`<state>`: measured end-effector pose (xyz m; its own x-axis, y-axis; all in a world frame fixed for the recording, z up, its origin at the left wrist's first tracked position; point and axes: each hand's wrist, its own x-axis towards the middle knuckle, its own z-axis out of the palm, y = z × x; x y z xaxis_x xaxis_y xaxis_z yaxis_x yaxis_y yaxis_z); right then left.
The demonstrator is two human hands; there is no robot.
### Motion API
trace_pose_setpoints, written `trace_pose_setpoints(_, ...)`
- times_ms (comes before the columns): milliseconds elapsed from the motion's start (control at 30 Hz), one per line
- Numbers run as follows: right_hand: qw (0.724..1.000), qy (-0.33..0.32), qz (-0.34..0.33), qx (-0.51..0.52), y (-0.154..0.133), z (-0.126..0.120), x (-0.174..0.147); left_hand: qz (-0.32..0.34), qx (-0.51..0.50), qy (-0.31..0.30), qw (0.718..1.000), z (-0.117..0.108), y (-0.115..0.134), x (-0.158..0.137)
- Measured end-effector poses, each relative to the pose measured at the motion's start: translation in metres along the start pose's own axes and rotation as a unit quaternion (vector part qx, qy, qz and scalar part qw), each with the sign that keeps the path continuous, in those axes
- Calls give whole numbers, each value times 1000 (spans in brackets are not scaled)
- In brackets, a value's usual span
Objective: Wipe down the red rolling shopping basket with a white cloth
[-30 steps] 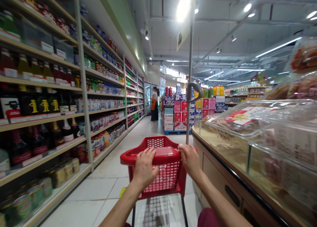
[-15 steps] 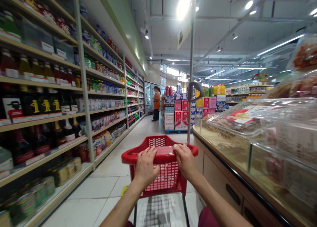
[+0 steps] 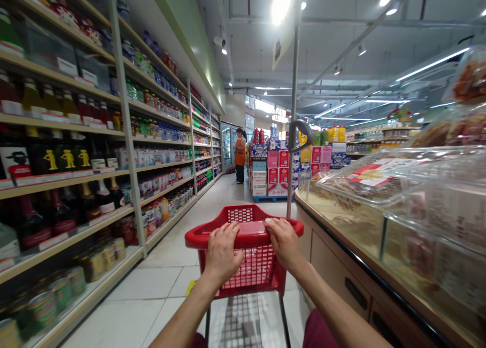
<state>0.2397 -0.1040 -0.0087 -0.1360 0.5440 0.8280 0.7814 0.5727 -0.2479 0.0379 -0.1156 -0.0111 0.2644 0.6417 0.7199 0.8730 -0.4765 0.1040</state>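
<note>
A red plastic shopping cart (image 3: 243, 277) with a mesh basket stands right in front of me. Its thick red handle bar runs across the near rim. My left hand (image 3: 223, 252) is closed over the left part of this bar, fingers curled over the far side and thumb toward the middle. On the right part, my right hand (image 3: 284, 241) grips the same bar in a like manner. A pale label strip (image 3: 252, 228) shows on the handle between the two hands. The inside of the basket is largely hidden by the handle and hands.
Shelves (image 3: 159, 165) of bottles, cans and cartons line the left side. A glass-fronted counter (image 3: 341, 236) with clear plastic packs borders the right. Stacked boxes (image 3: 279, 176) stand ahead by a metal pole (image 3: 294, 94). A person in an orange vest (image 3: 240, 153) stands farther down the tiled aisle.
Both hands stay on the cart's handle. The view has shifted very slightly; the far person has turned a little, with legs closer together.
</note>
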Motion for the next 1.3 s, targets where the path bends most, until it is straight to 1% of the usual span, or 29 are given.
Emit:
trace_pose_setpoints(33,1000,-4,5,-4,1,1,1,1,0,-2,1000,0,0,0)
trace_pose_setpoints(67,1000,-3,27,-14,6,0,3,2,0,-5,1000,0,0,0)
trace_pose_setpoints(200,983,23,168,-70,40,-14,12,-1,-3,-10,1000,2,5,2)
trace_pose_setpoints(233,979,26,185,-75,43,-16,12,-2,-3,-10,1000,2,7,3)
trace_pose_setpoints(267,979,27,188,-75,42,-16,12,-4,-3,-9,1000,3,8,3)
trace_pose_setpoints(300,982,28,174,-70,36,-14,10,-5,-3,-8,1000,3,8,4)
trace_pose_setpoints(333,987,27,144,-61,27,-10,8,-6,-2,-7,1000,4,9,4)
trace_pose_setpoints(433,999,18,36,-26,0,2,3,-6,0,-5,1000,2,7,3)
trace_pose_setpoints(467,1000,15,19,-19,-3,4,2,-6,0,-5,1000,2,6,3)
trace_pose_setpoints(500,1000,11,20,-18,-1,3,2,-6,1,-6,1000,1,5,2)
trace_pose_setpoints(567,997,16,71,-31,16,-6,2,-5,0,-9,1000,0,4,1)
trace_pose_setpoints(667,979,49,190,-54,52,-23,0,-4,-2,-7,1000,0,5,1)
trace_pose_setpoints(700,973,61,216,-52,60,-27,-2,-5,-2,-5,1000,1,6,1)
trace_pose_setpoints(733,970,75,226,-45,63,-29,-4,-6,-1,-3,1000,2,7,1)
trace_pose_setpoints(767,971,87,218,-32,63,-28,-6,-8,0,-2,1000,2,7,2)
trace_pose_setpoints(900,984,124,125,31,42,-16,-8,-10,4,-3,1000,4,7,4)
trace_pose_setpoints(1000,983,125,124,59,25,-10,-4,-4,3,-3,1000,4,7,5)
trace_pose_setpoints(1067,984,98,122,83,15,-9,-2,-4,4,0,1000,4,7,5)
trace_pose_setpoints(1167,992,30,67,101,-2,-6,0,-4,7,3,1000,5,7,4)
trace_pose_setpoints(1233,996,-10,22,81,-7,-7,3,-2,8,2,1000,4,7,4)
trace_pose_setpoints(1267,997,-31,6,63,-6,-9,4,-1,8,1,1000,4,7,3)
trace_pose_setpoints(1300,998,-53,4,43,-1,-12,6,-2,8,0,1000,3,7,3)
